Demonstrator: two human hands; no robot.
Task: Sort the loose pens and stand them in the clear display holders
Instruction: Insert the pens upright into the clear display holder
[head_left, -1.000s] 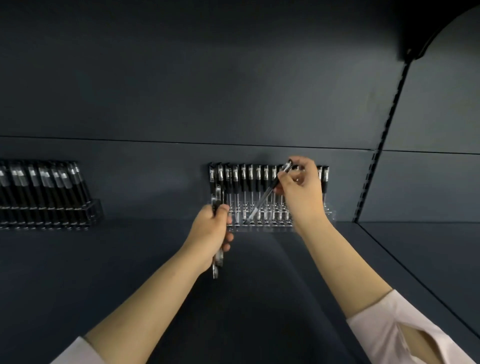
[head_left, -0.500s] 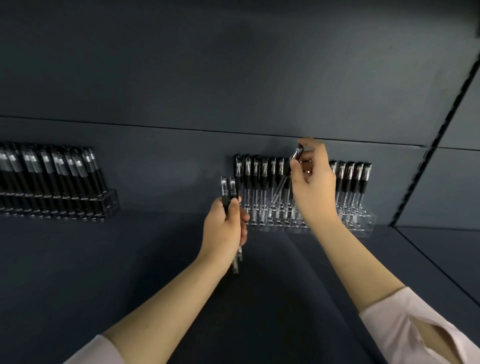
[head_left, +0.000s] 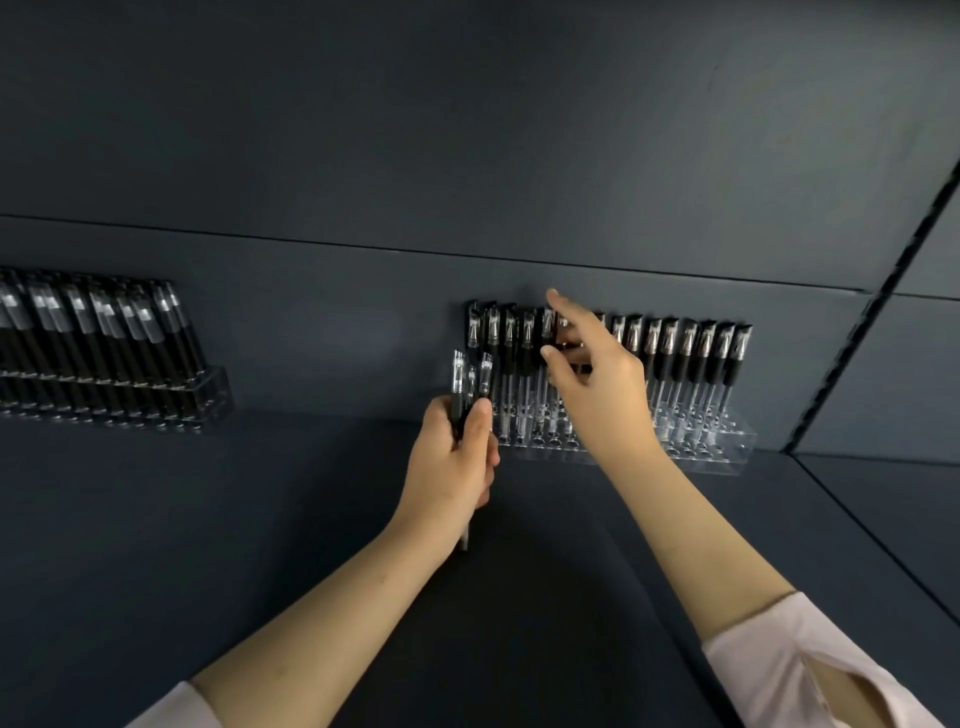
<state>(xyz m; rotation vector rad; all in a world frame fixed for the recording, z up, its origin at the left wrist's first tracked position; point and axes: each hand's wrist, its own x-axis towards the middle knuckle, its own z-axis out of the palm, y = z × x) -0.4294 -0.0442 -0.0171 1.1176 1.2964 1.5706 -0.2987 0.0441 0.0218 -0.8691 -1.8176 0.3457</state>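
A clear display holder (head_left: 727, 453) stands on the dark shelf against the back wall, with a row of black-grip pens (head_left: 685, 353) standing in it. My left hand (head_left: 451, 467) grips a small bundle of loose pens (head_left: 470, 378) upright, just left of the holder. My right hand (head_left: 602, 400) reaches over the middle of the row. Its index finger points up, and its thumb and other fingers pinch the black grip of a pen in the holder (head_left: 567, 347). The hand hides the lower part of that pen.
A second clear holder (head_left: 210, 395) full of black pens (head_left: 104, 338) stands at the far left of the same shelf. The dark shelf surface (head_left: 311, 519) stretches between and in front of them. A slotted upright rail (head_left: 857, 332) runs down the wall on the right.
My right hand has brought its tilted pen upright into the row and lowered it, and the index finger has straightened. My left hand stays in place with its bundle. The view has shifted left.
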